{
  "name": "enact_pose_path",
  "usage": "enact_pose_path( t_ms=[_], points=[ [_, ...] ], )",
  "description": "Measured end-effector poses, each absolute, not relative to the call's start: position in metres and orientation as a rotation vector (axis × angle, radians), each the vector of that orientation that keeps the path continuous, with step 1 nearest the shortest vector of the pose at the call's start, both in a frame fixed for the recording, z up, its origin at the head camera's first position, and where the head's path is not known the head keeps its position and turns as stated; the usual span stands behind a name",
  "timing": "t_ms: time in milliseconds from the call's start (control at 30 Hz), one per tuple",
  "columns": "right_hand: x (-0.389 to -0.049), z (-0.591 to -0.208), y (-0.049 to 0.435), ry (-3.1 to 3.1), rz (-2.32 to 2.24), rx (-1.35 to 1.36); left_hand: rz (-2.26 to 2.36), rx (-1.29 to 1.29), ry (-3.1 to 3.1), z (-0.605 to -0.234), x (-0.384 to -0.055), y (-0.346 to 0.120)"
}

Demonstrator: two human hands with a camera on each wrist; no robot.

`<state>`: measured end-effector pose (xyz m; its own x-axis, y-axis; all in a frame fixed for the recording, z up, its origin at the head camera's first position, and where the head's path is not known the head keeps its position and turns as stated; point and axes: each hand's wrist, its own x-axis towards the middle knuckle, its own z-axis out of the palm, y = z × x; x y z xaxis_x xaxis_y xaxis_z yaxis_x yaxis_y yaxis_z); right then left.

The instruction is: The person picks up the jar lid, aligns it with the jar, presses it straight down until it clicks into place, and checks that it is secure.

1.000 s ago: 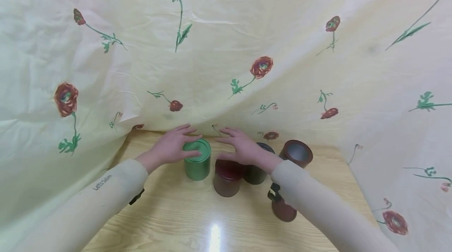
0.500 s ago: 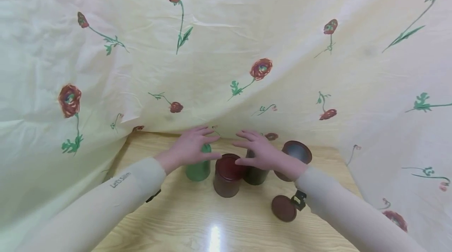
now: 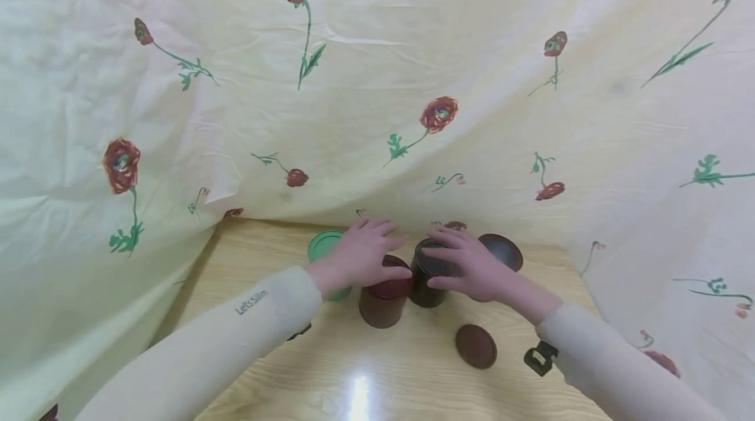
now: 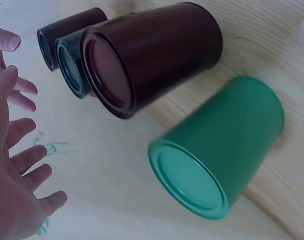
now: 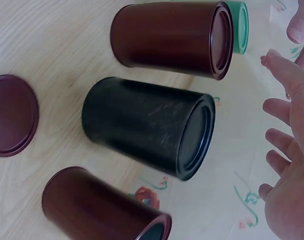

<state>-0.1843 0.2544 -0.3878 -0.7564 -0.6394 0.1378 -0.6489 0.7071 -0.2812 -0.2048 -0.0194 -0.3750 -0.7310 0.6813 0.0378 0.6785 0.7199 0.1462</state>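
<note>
My left hand (image 3: 364, 257) hovers with spread fingers over the lidded dark red tin (image 3: 382, 306), partly covering the green tin (image 3: 321, 244) in the head view. Clear of every tin in the left wrist view, its fingers (image 4: 29, 159) hold nothing. My right hand (image 3: 472, 267) hangs beside and above the black tin (image 3: 427, 283), its thumb and fingers apart. Behind that hand stands a second dark red tin (image 3: 506, 250) without a lid, partly hidden. Lids close the green and black tins (image 5: 146, 125).
A loose dark red lid (image 3: 476, 346) lies flat on the wooden table (image 3: 330, 368), in front of the tins. Cream flowered cloth (image 3: 366, 113) hangs behind the table and along both sides.
Both hands have shifted right: the left from the green tin to the dark red one, the right from the dark red tin to the black one. The tins and loose lid stay put.
</note>
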Motion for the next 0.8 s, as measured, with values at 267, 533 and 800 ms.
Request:
enact_pose_path(
  t_ms=[267, 533, 800],
  points=[
    [-0.171, -0.387, 0.279, -2.794, 0.494, 1.064, 0.196, 1.14, 2.902, -0.379, -0.197, 0.003],
    [-0.16, -0.393, 0.302, -2.776, 0.498, 0.997, 0.142, 1.121, 2.925, -0.388, -0.187, 0.027],
    [-0.145, -0.4, 0.321, -2.803, 0.575, 0.897, 0.117, 1.113, 2.959, -0.397, -0.172, 0.044]
  ],
)
